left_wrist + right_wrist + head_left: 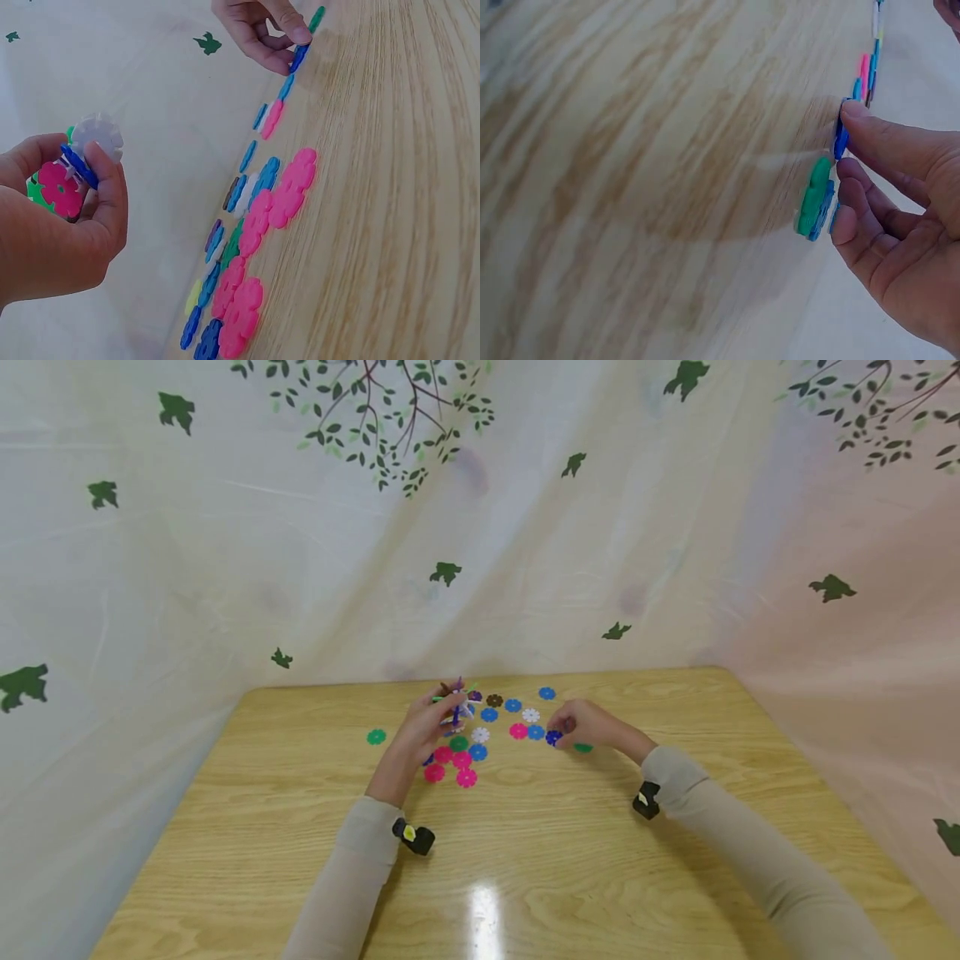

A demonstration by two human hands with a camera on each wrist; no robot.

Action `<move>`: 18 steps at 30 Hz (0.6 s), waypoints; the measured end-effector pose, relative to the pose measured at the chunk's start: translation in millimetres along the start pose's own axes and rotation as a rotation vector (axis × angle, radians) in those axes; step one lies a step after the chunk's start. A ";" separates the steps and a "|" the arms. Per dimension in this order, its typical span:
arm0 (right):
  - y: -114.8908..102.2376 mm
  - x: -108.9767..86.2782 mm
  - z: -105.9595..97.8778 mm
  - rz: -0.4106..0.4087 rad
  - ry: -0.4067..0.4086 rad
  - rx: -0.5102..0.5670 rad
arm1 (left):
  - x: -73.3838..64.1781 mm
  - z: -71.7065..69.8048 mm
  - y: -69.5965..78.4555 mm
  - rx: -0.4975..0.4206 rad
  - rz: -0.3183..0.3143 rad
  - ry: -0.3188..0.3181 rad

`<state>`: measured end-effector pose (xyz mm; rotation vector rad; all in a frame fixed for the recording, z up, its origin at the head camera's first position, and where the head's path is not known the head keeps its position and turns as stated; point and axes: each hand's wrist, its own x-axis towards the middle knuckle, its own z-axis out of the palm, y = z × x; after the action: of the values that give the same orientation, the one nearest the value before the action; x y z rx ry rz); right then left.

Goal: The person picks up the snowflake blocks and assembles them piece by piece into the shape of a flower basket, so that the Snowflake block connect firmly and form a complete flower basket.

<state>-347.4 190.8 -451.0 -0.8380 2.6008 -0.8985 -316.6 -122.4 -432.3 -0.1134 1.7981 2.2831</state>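
Observation:
My left hand (425, 724) holds a small cluster of interlocking snowflake discs (60, 187), raised above the table. White, dark blue, pink and green discs are joined in it at different angles; my fingers and palm hide part of it. Over on the right, my right hand (588, 727) has its thumb and fingers at a dark blue snowflake disc (841, 135), pinching it at the tabletop. A green disc (814, 196) lies close beside those fingers, overlapping a blue one (823, 212) in the right wrist view.
Loose snowflake discs lie flat on the wooden table (525, 843): several pink ones (467, 777) nearest me, blue ones (489, 715), a brown one (494, 701) and white ones (531, 715). A lone green disc (377, 737) is off to the left. Behind the table hangs a leaf-printed cloth (525, 527).

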 end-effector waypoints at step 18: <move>-6.2 1.6 6.3 -0.073 0.043 0.119 | 1.7 0.3 -0.1 -0.081 0.037 -0.099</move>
<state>-343.4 182.9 -452.0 -0.8958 2.5380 -1.0916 -318.2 -121.8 -432.6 0.0193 1.6730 2.3437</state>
